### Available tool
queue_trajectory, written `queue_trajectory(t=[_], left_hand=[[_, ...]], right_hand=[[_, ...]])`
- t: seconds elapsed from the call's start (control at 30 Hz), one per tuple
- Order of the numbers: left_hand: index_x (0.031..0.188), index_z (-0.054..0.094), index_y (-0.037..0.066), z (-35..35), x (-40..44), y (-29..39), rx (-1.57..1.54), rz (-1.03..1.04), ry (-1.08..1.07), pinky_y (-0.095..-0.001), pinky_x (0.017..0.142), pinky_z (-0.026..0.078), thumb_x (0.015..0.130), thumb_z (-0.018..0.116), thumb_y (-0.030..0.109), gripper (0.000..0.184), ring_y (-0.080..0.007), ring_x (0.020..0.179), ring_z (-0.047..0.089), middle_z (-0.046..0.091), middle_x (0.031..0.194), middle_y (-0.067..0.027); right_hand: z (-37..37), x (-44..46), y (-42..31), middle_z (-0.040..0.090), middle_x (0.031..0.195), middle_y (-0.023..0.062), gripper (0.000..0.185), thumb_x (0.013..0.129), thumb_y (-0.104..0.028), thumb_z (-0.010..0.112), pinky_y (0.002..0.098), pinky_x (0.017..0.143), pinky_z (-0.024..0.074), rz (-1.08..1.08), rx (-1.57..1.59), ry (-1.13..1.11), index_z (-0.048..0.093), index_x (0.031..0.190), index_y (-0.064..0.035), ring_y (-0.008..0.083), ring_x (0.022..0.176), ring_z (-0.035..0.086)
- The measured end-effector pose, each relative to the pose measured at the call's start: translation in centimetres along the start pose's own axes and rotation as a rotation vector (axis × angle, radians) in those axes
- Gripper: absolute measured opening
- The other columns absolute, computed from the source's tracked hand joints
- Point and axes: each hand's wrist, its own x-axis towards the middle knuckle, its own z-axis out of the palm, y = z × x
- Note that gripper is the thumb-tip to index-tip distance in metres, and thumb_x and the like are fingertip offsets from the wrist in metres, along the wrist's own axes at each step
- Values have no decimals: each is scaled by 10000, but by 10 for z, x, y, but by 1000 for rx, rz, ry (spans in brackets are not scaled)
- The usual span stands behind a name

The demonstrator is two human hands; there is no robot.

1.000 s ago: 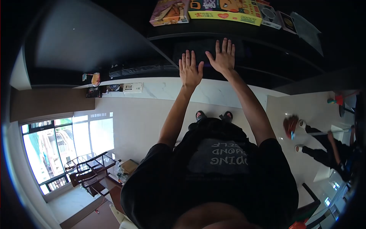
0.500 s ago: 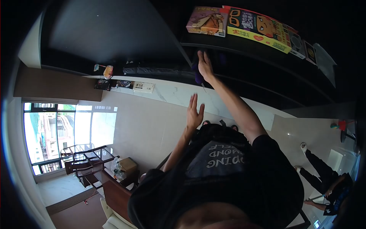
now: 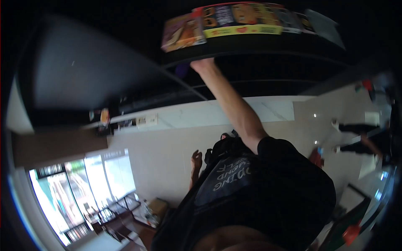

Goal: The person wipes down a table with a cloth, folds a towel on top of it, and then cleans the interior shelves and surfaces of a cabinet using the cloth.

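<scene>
My right hand [image 3: 203,63] reaches into the dark shelf space just below the upper board [image 3: 251,49]. Its fingers are hidden in shadow. Close beside it, on the left, is a dark purple, cloth-like thing [image 3: 181,69]; I cannot tell whether the hand grips it. My left hand [image 3: 196,158] hangs low beside my body over the floor, fingers loosely bent and apart, with nothing in it. On the upper board, above my right hand, stand a purple-and-orange box [image 3: 183,33] and a yellow-and-black box [image 3: 240,21] with a red top edge.
A black panel [image 3: 96,71] rises at the left. Below the shelf runs a white marble ledge [image 3: 184,119] with small boxes [image 3: 146,120] on it. Chairs [image 3: 121,209] and a cardboard box [image 3: 159,207] stand by the window. Another person [image 3: 368,140] is at the right.
My right hand has moved left and deeper under the board, along with the purple thing. My left hand has dropped lower and its fingers have curled. The whole view has turned.
</scene>
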Motion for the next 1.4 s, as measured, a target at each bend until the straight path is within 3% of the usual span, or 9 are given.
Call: queue_trajectory(t=[0.63, 0.83, 0.93, 0.97, 1.0, 1.13, 1.17, 1.27, 1.4], left_hand=[[1260, 624, 28, 41, 90, -22, 191, 74, -537, -325, 676, 562, 940, 638, 357, 459, -199, 811, 680, 701, 1016, -100], [1281, 621, 64, 63, 69, 84, 60, -6, -440, -279, 608, 545, 942, 655, 328, 431, -144, 775, 664, 696, 999, -47], [1238, 658, 79, 91, 97, 23, -135, 576, -398, -268, 624, 536, 927, 667, 319, 393, -123, 756, 648, 709, 967, -51], [1227, 663, 71, 86, 85, 54, 97, 110, -381, -267, 650, 539, 916, 676, 277, 373, -119, 775, 651, 721, 955, -55], [1191, 675, 39, 92, 97, 27, 65, 257, -405, -260, 664, 532, 935, 665, 307, 371, -110, 774, 653, 728, 923, -50], [1206, 668, 32, 104, 92, -20, -583, -36, -660, -250, 672, 517, 986, 601, 423, 454, -106, 783, 653, 731, 954, -73], [1250, 644, 49, 96, 102, -28, -860, 114, -1161, -258, 737, 515, 985, 582, 479, 509, -132, 874, 658, 720, 1023, -70], [1310, 613, 75, 98, 48, 18, -596, -146, -389, -304, 890, 488, 967, 522, 606, 639, -194, 1060, 640, 676, 1197, -93], [1528, 337, 90, 34, -32, 191, -1358, -178, -517, -561, 1108, 341, 765, 448, 894, 1114, -338, 1384, 418, 415, 1540, -81]], right_hand=[[-45, -114, -417, 678, 1166, 129, 446, 952, -390, 402, 523, 1029, 445, -566, 3, -260, 665, 1127, -75, 348, 1150, 599], [-41, -98, -367, 600, 1346, 137, 580, 940, -513, 402, 531, 1124, 365, -353, 92, -513, 613, 1288, -100, 358, 1280, 524], [-27, -70, -291, 552, 1388, 165, 620, 971, -517, 358, 526, 1111, 381, -282, 127, -261, 542, 1353, -63, 364, 1299, 501], [-9, -71, -256, 533, 1401, 188, 620, 993, -498, 346, 529, 1106, 387, -330, 22, -81, 510, 1371, -34, 376, 1303, 494], [6, -77, -224, 541, 1381, 189, 631, 999, -505, 333, 527, 1097, 397, -231, 57, 30, 493, 1374, -23, 380, 1269, 521], [1, -81, -103, 576, 1360, 151, 722, 966, -618, 279, 465, 1088, 413, 262, 174, 224, 532, 1342, -56, 305, 1273, 532], [14, -95, -77, 604, 1331, 132, 706, 967, -615, 292, 447, 1094, 406, 344, 123, 351, 578, 1300, -62, 285, 1251, 552], [3, -123, -18, 664, 1235, 125, 595, 989, -548, 392, 426, 1071, 443, 567, 102, 357, 653, 1195, -55, 260, 1173, 609], [-36, -165, -26, 693, 1186, 113, 397, 977, -409, 579, 411, 1026, 499, 754, -59, 244, 693, 1138, -64, 256, 1095, 664]])
